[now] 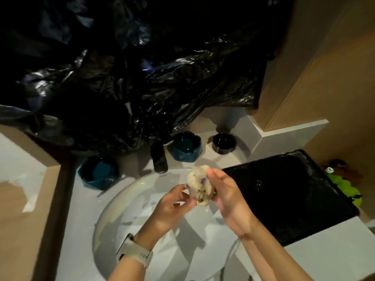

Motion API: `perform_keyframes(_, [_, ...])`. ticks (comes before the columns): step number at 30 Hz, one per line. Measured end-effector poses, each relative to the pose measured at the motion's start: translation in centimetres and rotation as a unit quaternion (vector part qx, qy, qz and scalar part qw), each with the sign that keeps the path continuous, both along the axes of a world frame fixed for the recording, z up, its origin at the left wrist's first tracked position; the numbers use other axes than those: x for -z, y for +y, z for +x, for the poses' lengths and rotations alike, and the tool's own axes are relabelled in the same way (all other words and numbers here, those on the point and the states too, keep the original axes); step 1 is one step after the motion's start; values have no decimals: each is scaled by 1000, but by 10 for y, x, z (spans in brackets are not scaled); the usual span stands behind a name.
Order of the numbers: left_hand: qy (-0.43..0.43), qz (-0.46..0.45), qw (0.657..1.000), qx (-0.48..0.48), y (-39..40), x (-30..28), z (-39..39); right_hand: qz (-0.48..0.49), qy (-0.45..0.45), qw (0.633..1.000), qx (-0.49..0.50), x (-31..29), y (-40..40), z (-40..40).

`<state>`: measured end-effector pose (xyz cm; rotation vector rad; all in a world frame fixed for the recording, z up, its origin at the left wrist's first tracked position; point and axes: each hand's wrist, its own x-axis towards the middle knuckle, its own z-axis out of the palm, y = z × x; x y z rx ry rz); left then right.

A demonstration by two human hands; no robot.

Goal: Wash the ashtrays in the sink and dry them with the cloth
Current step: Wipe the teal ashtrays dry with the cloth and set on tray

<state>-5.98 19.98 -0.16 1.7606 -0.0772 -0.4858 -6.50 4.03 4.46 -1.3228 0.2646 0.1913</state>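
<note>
Teal glaze is seen on an ashtray (98, 172) set on the desk (328, 258) at the left rim of the sink (125, 201), close under the crumpled black plastic sheet (129, 82) that is draped along the desk's back edge. Just right of it, at the sink's far rim, a small dark bottle-like object (158, 157) is stood; what it is cannot be told. Next along the back edge a second teal ashtray (187, 146) is placed, and further right, well apart from the sink, a small black ashtray (223, 143) is set near the back right corner. Above the white basin a bunched pale cloth (199, 186) with small purple marks is held between both hands. The cloth's lower left part is gripped by the left hand (172, 207), whose fingers are curled round it; a pale watch (135, 252) is worn on that wrist. The cloth's right side is grasped by the right hand (227, 197), with the thumb laid over its top. To the right of the sink a black tray (304, 199) is laid on the desk, and something green (345, 189) is seen beyond the desk's right edge.
</note>
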Motion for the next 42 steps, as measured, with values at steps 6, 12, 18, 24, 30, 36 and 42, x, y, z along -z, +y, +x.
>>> perform_keyframes(6, [-36,41,996,-66,46,-17,-15,-94,-55,994,3,-15,17,12])
perform_keyframes(12, [-99,115,983,-100,75,-29,-20,-84,43,996,-11,-15,13,23])
perform_keyframes(18, [-46,64,991,-108,77,-27,-5,-4,115,993,-8,-2,16,26])
perform_keyframes(24, [-133,76,973,-174,71,-32,2,-148,24,988,-31,7,16,21])
perform_keyframes(30, [-139,136,972,-135,78,-39,-1,-178,-3,982,69,21,4,32])
perform_keyframes(36, [-59,182,972,-133,85,-23,-1,-272,-22,959,72,32,-1,40])
perform_keyframes(42, [1,232,957,-173,83,-16,-9,-108,15,994,-23,-1,16,40])
